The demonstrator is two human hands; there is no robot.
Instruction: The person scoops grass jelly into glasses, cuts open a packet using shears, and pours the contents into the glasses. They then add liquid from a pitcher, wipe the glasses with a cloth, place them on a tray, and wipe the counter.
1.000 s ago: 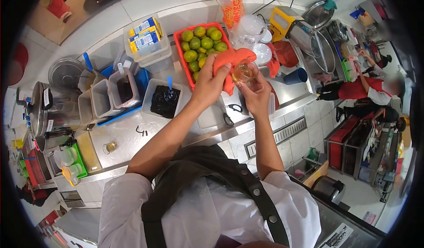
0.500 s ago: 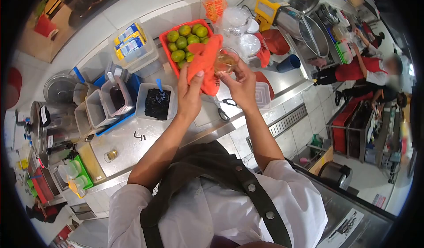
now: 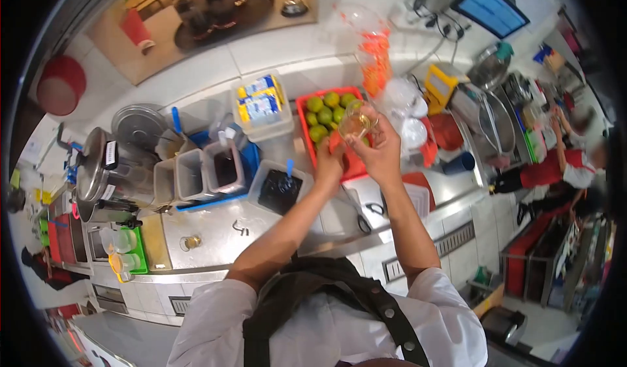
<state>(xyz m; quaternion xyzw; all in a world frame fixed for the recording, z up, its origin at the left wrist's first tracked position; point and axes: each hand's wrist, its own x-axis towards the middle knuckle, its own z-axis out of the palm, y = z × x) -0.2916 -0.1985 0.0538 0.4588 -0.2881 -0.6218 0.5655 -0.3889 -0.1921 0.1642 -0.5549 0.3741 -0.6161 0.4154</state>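
Observation:
My right hand is closed around a small clear glass with a little yellowish tint, held up above the counter. My left hand is closed just below and beside it, on an orange cloth that is mostly hidden by the fingers. Behind both hands sits a red basket filled with several green limes. Left of my left forearm stands a clear tub of dark, shiny contents with a blue-handled utensil in it. Black-handled scissors lie near my right forearm.
Left along the steel counter are tall plastic containers in a blue tray, a lidded metal pot, another small glass and a green tray. A blue cup stands right. A co-worker in red is farther right.
The view has tilted up and left, showing the wall screen and pass-through ledge. The glass is raised and tilted in my right hand; the orange cloth is now bunched lower in my left.

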